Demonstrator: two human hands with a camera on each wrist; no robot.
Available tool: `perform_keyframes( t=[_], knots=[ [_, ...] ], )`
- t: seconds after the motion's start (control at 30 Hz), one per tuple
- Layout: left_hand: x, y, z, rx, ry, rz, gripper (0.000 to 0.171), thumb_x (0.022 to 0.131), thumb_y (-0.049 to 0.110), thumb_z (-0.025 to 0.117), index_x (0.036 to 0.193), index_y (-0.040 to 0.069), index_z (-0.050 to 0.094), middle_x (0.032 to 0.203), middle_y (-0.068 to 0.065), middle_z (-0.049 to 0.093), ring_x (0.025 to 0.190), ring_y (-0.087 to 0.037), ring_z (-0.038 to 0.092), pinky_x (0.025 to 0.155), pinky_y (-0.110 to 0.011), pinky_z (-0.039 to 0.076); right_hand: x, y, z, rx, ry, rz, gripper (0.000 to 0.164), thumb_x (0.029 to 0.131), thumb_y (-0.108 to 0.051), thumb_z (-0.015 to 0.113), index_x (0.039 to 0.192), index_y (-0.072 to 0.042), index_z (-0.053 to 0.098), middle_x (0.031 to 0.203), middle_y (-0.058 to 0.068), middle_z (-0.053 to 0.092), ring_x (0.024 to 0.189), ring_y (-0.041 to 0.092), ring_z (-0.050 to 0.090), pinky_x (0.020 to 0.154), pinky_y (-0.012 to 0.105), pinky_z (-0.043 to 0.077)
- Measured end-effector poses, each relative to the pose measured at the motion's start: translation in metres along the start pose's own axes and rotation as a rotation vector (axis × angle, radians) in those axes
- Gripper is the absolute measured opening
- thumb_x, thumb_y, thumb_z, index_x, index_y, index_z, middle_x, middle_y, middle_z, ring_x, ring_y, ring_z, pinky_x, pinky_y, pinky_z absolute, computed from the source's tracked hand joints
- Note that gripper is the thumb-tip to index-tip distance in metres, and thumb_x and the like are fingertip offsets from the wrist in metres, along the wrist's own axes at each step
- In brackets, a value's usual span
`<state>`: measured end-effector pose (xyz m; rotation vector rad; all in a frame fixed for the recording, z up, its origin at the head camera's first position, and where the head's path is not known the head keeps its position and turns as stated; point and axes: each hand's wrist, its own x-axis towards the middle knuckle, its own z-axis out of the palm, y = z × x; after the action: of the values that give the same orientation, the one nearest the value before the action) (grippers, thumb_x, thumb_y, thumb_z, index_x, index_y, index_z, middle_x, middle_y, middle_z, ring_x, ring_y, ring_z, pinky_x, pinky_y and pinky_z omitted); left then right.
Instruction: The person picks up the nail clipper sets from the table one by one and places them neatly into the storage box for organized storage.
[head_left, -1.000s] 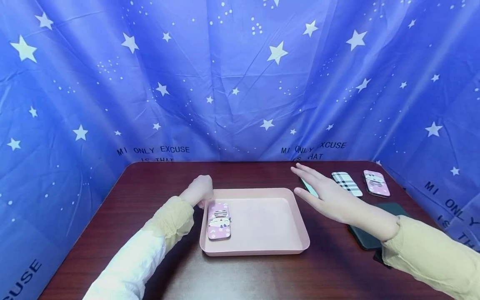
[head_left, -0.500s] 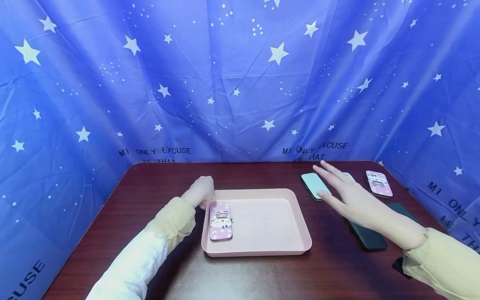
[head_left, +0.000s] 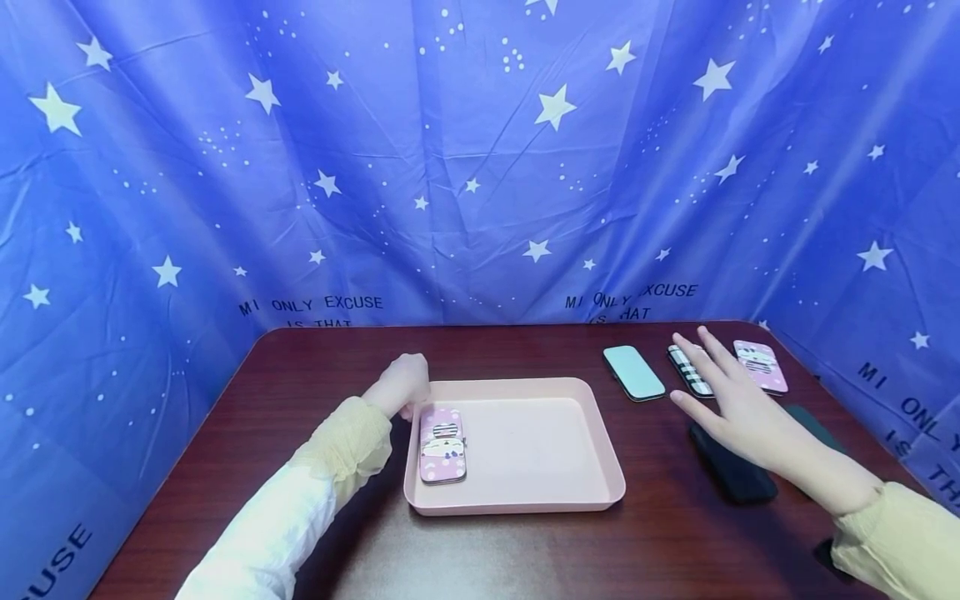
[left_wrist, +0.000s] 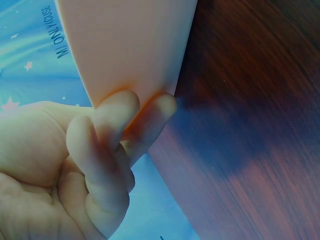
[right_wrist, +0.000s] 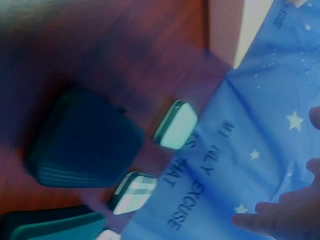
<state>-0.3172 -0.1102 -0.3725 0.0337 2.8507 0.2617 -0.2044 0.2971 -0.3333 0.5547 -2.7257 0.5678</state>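
Note:
My left hand [head_left: 401, 385] pinches the left wall of a shallow pink tray [head_left: 536, 454]; the left wrist view has curled fingers [left_wrist: 117, 107] against the tray's outer side. Inside the tray, along its left end, lies a pink hard case with a cartoon print [head_left: 442, 450]. My right hand [head_left: 742, 421] hovers with spread fingers over the right side of the table, holding nothing. Under its fingertips is a black-and-white plaid case [head_left: 686, 375], partly covered by them. To the left of that rests a mint-green case [head_left: 633, 372].
Another pink cartoon case [head_left: 765, 367] lies at the far right. A black case [head_left: 731, 471] and a dark green case [head_left: 816, 423] are partly hidden beneath my right hand and forearm. A blue star-printed curtain [head_left: 480, 167] hangs behind the brown table [head_left: 330, 367].
My right hand has moved rightward, from beside the mint-green case to over the plaid case, uncovering the mint-green one. The left hand has stayed on the tray.

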Motion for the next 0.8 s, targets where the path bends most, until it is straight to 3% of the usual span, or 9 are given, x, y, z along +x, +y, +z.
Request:
perform_keyframes(
  t=[0.23, 0.33, 0.57, 0.8],
  knots=[
    [-0.001, 0.000, 0.000, 0.005, 0.006, -0.002, 0.006, 0.077, -0.008, 0.055, 0.078, -0.003, 0.058, 0.058, -0.015, 0.061, 0.037, -0.014, 0.059, 0.036, -0.021, 0.050, -0.008, 0.025, 0.011, 0.007, 0.023, 0.037, 0.082, 0.092, -0.025, 0.061, 0.152, -0.013, 0.006, 0.154, 0.027, 0.009, 0.143, 0.040, 0.003, 0.109, 0.069, 0.007],
    [-0.002, 0.000, 0.000, -0.001, 0.000, -0.005, 0.008, 0.077, -0.009, 0.053, 0.079, -0.003, 0.058, 0.058, -0.016, 0.061, 0.037, -0.014, 0.059, 0.036, -0.020, 0.049, -0.010, 0.036, 0.015, 0.000, 0.025, 0.063, 0.083, 0.093, -0.026, 0.058, 0.152, -0.009, 0.002, 0.152, 0.031, 0.008, 0.143, 0.040, -0.001, 0.110, 0.068, 0.003],
    [-0.003, 0.002, -0.001, -0.021, 0.013, -0.006, 0.012, 0.075, -0.010, 0.055, 0.084, -0.005, 0.059, 0.072, -0.023, 0.064, 0.037, -0.015, 0.059, 0.037, -0.021, 0.050, -0.013, 0.056, 0.026, -0.028, 0.010, 0.148, 0.083, 0.095, -0.030, 0.055, 0.149, 0.002, 0.001, 0.146, 0.040, 0.012, 0.138, 0.051, 0.004, 0.106, 0.072, 0.006],
    [-0.003, 0.002, -0.002, -0.003, 0.026, 0.010, 0.011, 0.071, -0.009, 0.059, 0.081, -0.004, 0.060, 0.077, -0.025, 0.065, 0.037, -0.015, 0.059, 0.037, -0.022, 0.051, -0.011, 0.066, 0.040, -0.135, -0.122, 0.268, 0.084, 0.095, -0.036, 0.053, 0.139, 0.021, 0.009, 0.133, 0.050, 0.022, 0.122, 0.063, 0.024, 0.097, 0.074, 0.024]
  ],
)
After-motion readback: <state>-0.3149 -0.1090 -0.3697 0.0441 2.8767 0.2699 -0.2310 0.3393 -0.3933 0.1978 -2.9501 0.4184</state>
